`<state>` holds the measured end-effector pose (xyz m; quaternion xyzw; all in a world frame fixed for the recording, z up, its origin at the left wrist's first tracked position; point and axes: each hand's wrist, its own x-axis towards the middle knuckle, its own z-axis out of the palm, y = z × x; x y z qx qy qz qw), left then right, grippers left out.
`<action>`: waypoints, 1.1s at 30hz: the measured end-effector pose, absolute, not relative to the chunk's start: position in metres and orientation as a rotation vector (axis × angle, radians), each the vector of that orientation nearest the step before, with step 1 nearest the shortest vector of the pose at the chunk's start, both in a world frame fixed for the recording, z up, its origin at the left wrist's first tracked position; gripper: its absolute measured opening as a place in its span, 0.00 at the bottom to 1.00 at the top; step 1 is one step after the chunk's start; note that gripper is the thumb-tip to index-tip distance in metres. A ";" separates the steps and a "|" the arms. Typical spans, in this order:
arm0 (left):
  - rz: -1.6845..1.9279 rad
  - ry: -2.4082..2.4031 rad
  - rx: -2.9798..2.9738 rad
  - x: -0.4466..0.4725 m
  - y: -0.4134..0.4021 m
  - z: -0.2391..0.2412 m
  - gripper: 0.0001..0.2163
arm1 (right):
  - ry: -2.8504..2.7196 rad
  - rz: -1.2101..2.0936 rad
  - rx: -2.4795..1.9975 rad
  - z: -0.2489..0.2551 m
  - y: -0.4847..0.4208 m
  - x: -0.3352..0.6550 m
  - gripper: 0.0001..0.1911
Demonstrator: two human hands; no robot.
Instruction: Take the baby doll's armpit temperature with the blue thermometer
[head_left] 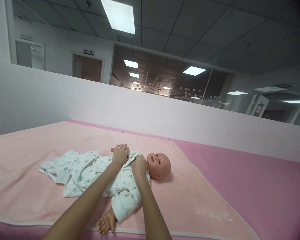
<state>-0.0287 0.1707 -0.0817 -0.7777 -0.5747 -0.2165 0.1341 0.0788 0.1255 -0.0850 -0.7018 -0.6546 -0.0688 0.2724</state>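
Observation:
A bald baby doll (160,166) lies on its back with its head to the right, dressed in a white printed baby gown (125,180). Across its chest, my left hand (120,155) is closed with bent fingers on the front of the gown, near the doll's far arm. My right hand (139,165) grips the gown's front edge just below the doll's chin. Between the two hands runs the gown's opening edge; small fasteners there are hard to make out. One doll hand (107,222) sticks out of the near sleeve, palm up. My fingertips are partly hidden.
Under the doll spreads a light pink blanket (202,200) with a pale edge, over a darker pink padded surface (240,166). A low white wall (115,101) stands behind it. Beyond are glass windows (165,73) and a doorway (91,69).

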 end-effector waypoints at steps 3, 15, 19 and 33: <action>-0.606 -1.643 -2.274 -0.030 0.162 -0.080 0.12 | -1.753 -0.169 -1.910 -0.085 0.122 0.078 0.14; -0.745 -1.848 -2.351 -0.042 0.145 -0.087 0.26 | -1.466 0.117 -1.264 -0.064 0.106 0.138 0.16; -0.765 -1.874 -2.423 -0.045 0.147 -0.087 0.32 | -1.145 0.194 -1.247 -0.053 0.121 0.194 0.16; -0.910 -1.846 -2.475 -0.048 0.140 -0.083 0.32 | -1.284 0.920 -0.968 -0.068 0.132 0.243 0.09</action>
